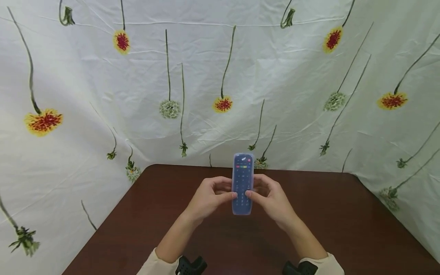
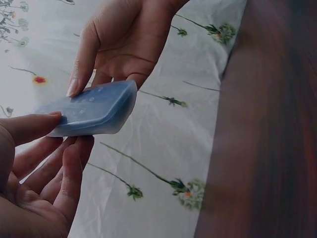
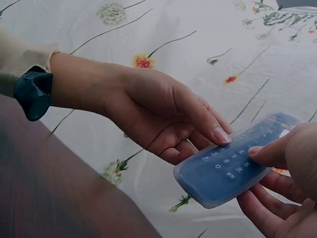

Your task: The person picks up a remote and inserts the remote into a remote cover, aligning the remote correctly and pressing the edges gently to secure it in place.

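A blue remote control [image 1: 242, 179] in a clear, shiny cover is held up between both hands, its button face toward the head camera. My left hand [image 1: 213, 194] grips its left edge, thumb on the front and fingers behind. On the opposite edge my right hand [image 1: 273, 196] pinches it the same way, thumb over the lower buttons. In the left wrist view the remote [image 2: 101, 109] shows its rounded lower end. Rows of pale button marks are visible on the remote [image 3: 223, 163] in the right wrist view.
A dark reddish-brown table [image 1: 227, 244] lies below the hands. Behind and beside it hangs a white cloth [image 1: 192, 76] printed with flowers and stems. Each wrist wears a black device [image 1: 190, 265] near a cream sleeve [image 1: 159, 263].
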`<state>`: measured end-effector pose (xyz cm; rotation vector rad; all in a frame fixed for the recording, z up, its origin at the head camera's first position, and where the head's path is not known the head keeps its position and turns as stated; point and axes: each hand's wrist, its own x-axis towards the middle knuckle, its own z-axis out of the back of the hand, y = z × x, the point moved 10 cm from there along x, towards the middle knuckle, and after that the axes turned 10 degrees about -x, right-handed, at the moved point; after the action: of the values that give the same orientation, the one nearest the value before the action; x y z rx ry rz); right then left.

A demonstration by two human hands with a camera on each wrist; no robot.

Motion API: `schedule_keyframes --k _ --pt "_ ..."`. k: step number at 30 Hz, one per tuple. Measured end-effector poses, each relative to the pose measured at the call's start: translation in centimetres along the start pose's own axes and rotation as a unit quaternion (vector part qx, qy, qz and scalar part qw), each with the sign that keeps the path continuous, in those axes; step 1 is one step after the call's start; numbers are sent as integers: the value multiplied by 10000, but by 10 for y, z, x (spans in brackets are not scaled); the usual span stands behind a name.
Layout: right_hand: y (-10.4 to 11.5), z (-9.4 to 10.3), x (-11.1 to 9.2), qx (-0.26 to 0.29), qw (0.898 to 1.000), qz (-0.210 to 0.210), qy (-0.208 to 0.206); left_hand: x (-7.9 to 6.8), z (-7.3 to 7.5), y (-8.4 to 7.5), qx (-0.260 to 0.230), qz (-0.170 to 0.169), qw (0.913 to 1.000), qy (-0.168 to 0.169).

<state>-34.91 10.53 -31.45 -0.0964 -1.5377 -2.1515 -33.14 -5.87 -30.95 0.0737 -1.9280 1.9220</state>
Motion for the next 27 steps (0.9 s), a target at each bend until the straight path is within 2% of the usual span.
schedule_keyframes --k 4,9,16,22,27 --pt "-19 -8 1 282 9987 -328 253 2 1 20 -160 380 9991 41" --pt "-37 -17 4 775 9939 -597 518 4 6 37 -405 669 9969 2" --pt "-58 -23 6 1035 9869 -1076 608 6 11 59 -656 1162 9910 -33" --pt "-75 -27 4 1276 9797 -1385 687 6 7 78 -663 1491 9865 -135" --pt "-89 -33 -3 1372 9742 -1539 918 -1 2 94 -757 1756 9814 -152"
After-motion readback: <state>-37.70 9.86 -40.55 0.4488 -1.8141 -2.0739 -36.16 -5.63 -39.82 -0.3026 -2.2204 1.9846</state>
